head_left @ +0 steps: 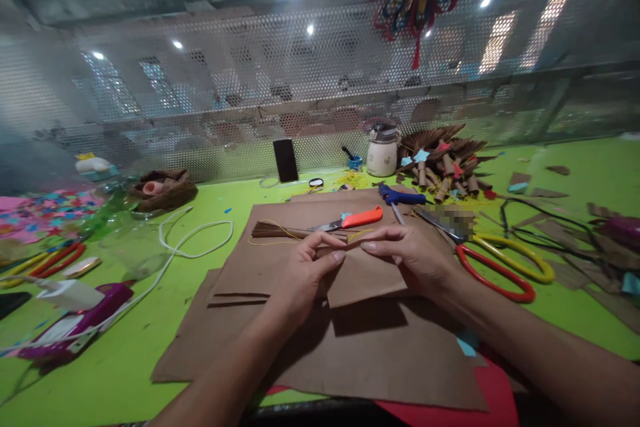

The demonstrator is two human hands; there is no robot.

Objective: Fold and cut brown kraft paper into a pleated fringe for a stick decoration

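Note:
My left hand (309,270) pinches the top left edge of a sheet of brown paper (367,280) between thumb and fingers. At the sheet's upper right, my right hand (413,255) holds the same edge in a pinch. The sheet is tilted and casts a shadow on the stacked brown paper (240,280) beneath it. Just beyond my fingers lie a narrow pleated paper bundle (280,230) with yellow string and a knife with an orange handle (363,217). Large scissors (500,273) with red and yellow handles rest beside my right wrist, near a blue glue gun (404,197).
A white cable (175,247) runs to a purple power strip (85,320) on the left. Behind stand a phone (285,160) and a lidded white jar (383,155). Rolled and pleated brown paper pieces (445,163) are heaped at the back right; paper scraps (575,253) lie right.

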